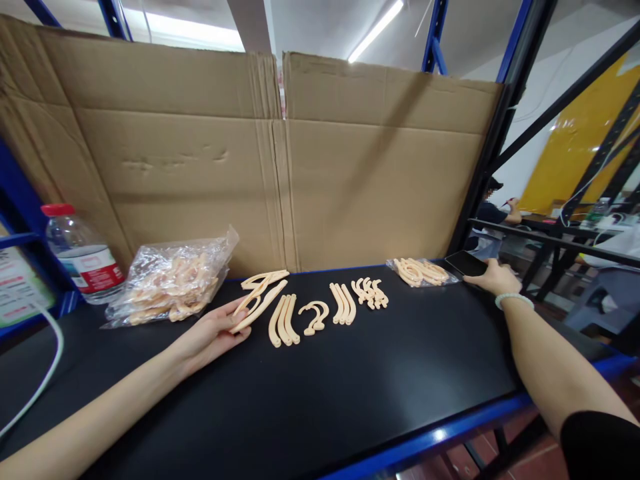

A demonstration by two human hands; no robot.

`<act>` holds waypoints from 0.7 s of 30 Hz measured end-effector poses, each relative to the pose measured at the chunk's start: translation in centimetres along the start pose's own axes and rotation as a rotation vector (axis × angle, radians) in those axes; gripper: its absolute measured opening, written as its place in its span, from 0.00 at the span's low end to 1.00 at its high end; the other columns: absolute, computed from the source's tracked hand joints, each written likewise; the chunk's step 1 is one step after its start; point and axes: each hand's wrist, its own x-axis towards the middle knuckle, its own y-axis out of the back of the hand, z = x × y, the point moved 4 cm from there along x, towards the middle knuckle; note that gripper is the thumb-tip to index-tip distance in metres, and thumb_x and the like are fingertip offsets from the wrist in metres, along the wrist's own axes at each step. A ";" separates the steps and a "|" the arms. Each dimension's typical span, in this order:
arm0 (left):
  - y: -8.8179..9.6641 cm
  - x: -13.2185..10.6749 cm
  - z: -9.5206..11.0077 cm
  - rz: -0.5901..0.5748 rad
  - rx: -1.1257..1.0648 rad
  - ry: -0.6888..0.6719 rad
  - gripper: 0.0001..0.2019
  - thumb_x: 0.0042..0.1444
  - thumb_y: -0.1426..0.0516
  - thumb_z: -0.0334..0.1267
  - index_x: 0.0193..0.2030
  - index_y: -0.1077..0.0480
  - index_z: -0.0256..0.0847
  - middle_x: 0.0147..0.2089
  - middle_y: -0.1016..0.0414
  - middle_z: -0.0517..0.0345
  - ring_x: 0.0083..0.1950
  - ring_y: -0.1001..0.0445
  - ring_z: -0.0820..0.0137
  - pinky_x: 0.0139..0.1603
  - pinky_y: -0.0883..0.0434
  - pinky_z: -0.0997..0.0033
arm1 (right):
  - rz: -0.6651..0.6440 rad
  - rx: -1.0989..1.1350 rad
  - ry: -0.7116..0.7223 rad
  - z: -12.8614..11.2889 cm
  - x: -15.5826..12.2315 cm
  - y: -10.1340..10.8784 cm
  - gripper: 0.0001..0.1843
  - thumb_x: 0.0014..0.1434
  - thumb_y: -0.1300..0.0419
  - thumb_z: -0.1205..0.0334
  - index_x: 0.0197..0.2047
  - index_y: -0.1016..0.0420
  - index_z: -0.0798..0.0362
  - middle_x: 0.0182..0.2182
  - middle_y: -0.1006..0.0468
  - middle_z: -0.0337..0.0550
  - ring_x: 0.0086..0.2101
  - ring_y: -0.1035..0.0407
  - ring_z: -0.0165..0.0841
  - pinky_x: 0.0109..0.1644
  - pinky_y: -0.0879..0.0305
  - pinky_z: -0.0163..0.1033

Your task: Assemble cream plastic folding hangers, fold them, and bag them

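Note:
My left hand (223, 333) is closed on cream plastic hanger parts (260, 308), long curved arms slanting up to the right. Just right of it lie curved arm pieces (284, 321) in a row. Beside those are hook pieces (315, 317), then shorter curved bars (343, 303) and small S-shaped pieces (370, 292). At the table's far right, my right hand (496, 279) grips the near edge of a flat black phone (466, 263), thumb and fingers on either side. The phone lies beside a clear bag of cream parts (419, 272).
A larger clear bag of cream parts (173, 280) sits at the back left, beside a red-capped water bottle (93, 263). A cardboard screen (200, 160) stands behind the black table (320, 400). A white cable (53, 363) curves at left. Another person (493, 210) sits beyond the rack.

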 end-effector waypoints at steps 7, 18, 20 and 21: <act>-0.5 -0.3 -0.1 0.040 0.014 -0.027 0.19 0.48 0.43 0.16 0.46 0.25 0.32 0.28 0.34 0.58 0.26 0.36 0.75 0.24 0.31 0.77 | 0.100 -0.156 0.039 -0.5 -2.9 1.1 0.38 0.51 0.32 0.49 0.60 0.40 0.52 0.53 0.36 0.67 0.53 0.40 0.53 0.42 0.44 0.50; -0.6 -0.4 -0.2 -0.045 0.043 -0.056 0.19 0.48 0.39 0.18 0.47 0.24 0.32 0.28 0.33 0.60 0.26 0.37 0.77 0.24 0.35 0.80 | 0.224 -0.248 0.178 -1.6 -3.3 0.4 0.32 0.51 0.31 0.51 0.55 0.35 0.53 0.49 0.32 0.66 0.50 0.41 0.54 0.47 0.51 0.52; -0.6 -0.6 -0.2 -0.026 0.054 -0.049 0.20 0.47 0.39 0.18 0.47 0.24 0.33 0.31 0.31 0.57 0.28 0.34 0.76 0.26 0.33 0.80 | 0.237 -0.262 0.200 -1.8 -3.4 0.4 0.31 0.51 0.32 0.52 0.55 0.35 0.52 0.49 0.31 0.65 0.50 0.41 0.53 0.48 0.51 0.52; -0.7 -0.6 -0.2 -0.021 0.059 -0.047 0.20 0.47 0.39 0.17 0.47 0.24 0.33 0.31 0.30 0.56 0.29 0.34 0.76 0.26 0.33 0.80 | 0.241 -0.268 0.212 -2.0 -3.4 0.4 0.31 0.52 0.32 0.53 0.55 0.35 0.53 0.49 0.31 0.65 0.50 0.41 0.53 0.48 0.51 0.51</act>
